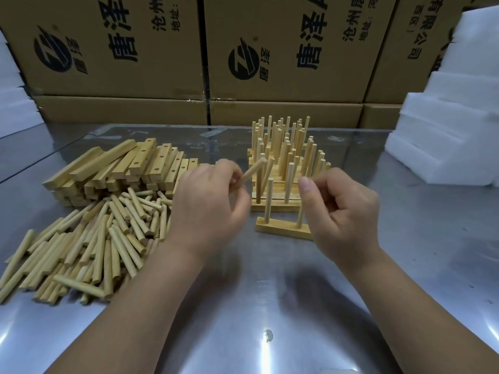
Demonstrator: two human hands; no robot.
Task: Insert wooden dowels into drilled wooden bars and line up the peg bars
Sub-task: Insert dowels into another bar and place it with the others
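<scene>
**Your Hands and Arms on Camera**

Your left hand (208,211) and right hand (348,214) are bare. Your left forearm (151,306) and right forearm (410,300) are bare too, from the wrists down to the lower edge of the view. Your right thumbnail (305,184) is cut short and plain. Creases show at your knuckles and wrists.

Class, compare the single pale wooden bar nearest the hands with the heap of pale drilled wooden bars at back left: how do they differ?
The single pale wooden bar holds two upright dowels; the heaped drilled bars show empty holes. The single bar lies by itself on the metal table; the heaped bars are piled against each other. Both are pale, rectangular wood.
</scene>
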